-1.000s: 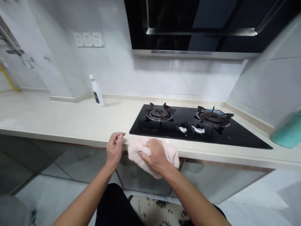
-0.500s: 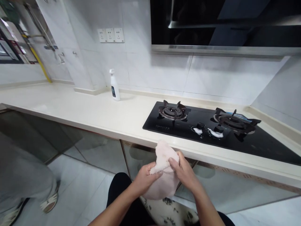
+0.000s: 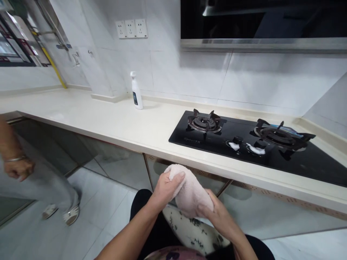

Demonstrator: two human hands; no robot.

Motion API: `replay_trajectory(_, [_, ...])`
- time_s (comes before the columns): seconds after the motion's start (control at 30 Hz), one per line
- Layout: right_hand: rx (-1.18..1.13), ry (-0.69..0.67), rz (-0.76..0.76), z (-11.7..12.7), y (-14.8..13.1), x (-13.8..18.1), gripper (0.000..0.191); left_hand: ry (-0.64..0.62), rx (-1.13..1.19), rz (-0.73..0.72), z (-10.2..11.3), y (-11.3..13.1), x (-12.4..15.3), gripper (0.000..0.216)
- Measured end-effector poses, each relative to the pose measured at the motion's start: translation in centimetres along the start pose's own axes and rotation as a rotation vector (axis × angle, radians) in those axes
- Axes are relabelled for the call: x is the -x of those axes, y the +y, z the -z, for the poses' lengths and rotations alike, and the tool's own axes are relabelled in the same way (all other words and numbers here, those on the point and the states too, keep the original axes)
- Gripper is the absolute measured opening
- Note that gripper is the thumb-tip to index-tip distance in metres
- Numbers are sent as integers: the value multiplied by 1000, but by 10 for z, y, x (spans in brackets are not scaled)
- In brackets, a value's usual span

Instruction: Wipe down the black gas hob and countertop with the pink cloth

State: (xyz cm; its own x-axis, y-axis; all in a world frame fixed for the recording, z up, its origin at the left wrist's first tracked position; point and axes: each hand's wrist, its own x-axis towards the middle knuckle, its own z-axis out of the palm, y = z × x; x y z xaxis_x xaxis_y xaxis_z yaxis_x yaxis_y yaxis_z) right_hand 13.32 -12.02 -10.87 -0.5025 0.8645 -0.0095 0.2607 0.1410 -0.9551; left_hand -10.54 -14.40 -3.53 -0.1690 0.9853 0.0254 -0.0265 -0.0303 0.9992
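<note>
Both my hands hold a pale pink cloth in front of my lap, just below the counter's front edge. My left hand grips its upper left part, thumb lying on top. On the lower right side, my right hand is closed round the cloth, some fingers hidden behind it. Beyond the hands lies the black gas hob with two burners. White foam sits around the two knobs at its front.
A white spray bottle stands on the cream counter left of the hob. A black range hood hangs above. At the left, another person stands near the cabinets, their hand hanging down. Cabinet doors run below the counter.
The cloth has been turned and bunched between my hands; my left hand has moved up along it. The other person's hand has come into view. The view has shifted slightly.
</note>
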Motion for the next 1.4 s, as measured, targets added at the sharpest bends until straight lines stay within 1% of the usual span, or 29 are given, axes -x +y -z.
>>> replay_trajectory(0.03, [38, 31, -12, 1, 0, 2, 46, -14, -35, -11, 3, 0, 1, 53])
replay_trajectory(0.17, [74, 149, -18, 11, -5, 7, 44, -76, -162, -11, 19, 8, 4, 49])
replay_trajectory(0.23, [62, 184, 7, 17, -19, 4, 42, -47, -190, -11, 28, 20, 0, 46])
replay_trajectory(0.3, [65, 238, 58, 23, -42, -6, 39, 9, -201, -41, 34, 36, -11, 45])
replay_trajectory(0.37, [70, 319, 133, 29, -69, -27, 39, 74, -204, -97, 38, 56, -31, 46])
replay_trajectory(0.43, [76, 408, 205, 38, -92, -57, 43, 146, -192, -176, 40, 74, -58, 49])
replay_trajectory(0.5, [133, 482, 254, 47, -102, -91, 48, 185, -212, -263, 43, 86, -86, 50])
replay_trajectory(0.53, [192, 521, 270, 52, -102, -106, 51, 201, -254, -311, 44, 88, -98, 49])
replay_trajectory(0.6, [340, 612, 305, 61, -90, -128, 53, 283, -412, -429, 46, 84, -114, 52])
replay_trajectory(0.63, [414, 658, 331, 64, -80, -134, 52, 341, -516, -493, 46, 78, -118, 57])
replay_trajectory(0.67, [489, 700, 365, 66, -70, -136, 49, 392, -621, -557, 44, 70, -119, 62])
replay_trajectory(0.7, [572, 729, 401, 65, -59, -134, 43, 415, -726, -613, 41, 61, -118, 64])
replay_trajectory(0.73, [663, 746, 434, 64, -48, -129, 38, 393, -829, -652, 36, 52, -116, 63])
replay_trajectory(0.77, [759, 752, 460, 60, -39, -122, 34, 329, -931, -669, 29, 42, -113, 61])
replay_trajectory(0.83, [919, 762, 503, 50, -25, -105, 30, 171, -1115, -652, 9, 25, -106, 61])
replay_trajectory(0.87, [965, 780, 528, 44, -19, -97, 28, 121, -1192, -634, -4, 18, -104, 64])
replay_trajectory(0.9, [992, 807, 556, 38, -13, -91, 26, 98, -1255, -623, -17, 11, -101, 69])
replay_trajectory(0.97, [1032, 870, 606, 28, -1, -81, 27, 107, -1329, -652, -42, 0, -99, 78])
replay_trajectory(1.03, [1072, 956, 623, 23, 14, -78, 33, 127, -1346, -748, -61, -10, -98, 82])
replay_trajectory(1.1, [1099, 1049, 627, 25, 27, -77, 35, 144, -1330, -863, -71, -19, -101, 80])
replay_trajectory(1.13, [1103, 1087, 636, 28, 32, -78, 35, 158, -1315, -918, -72, -23, -103, 79])
replay_trajectory(1.2, [1113, 1111, 658, 36, 37, -77, 32, 183, -1276, -1023, -65, -32, -109, 79])
replay_trajectory(1.27, [1131, 1079, 670, 42, 36, -75, 31, 203, -1242, -1122, -44, -42, -115, 79])
replay_trajectory(1.33, [1142, 1044, 665, 46, 32, -72, 32, 232, -1233, -1187, -12, -50, -120, 78])
replay_trajectory(1.4, [1145, 1025, 658, 45, 28, -68, 34, 267, -1261, -1179, 32, -56, -123, 75])
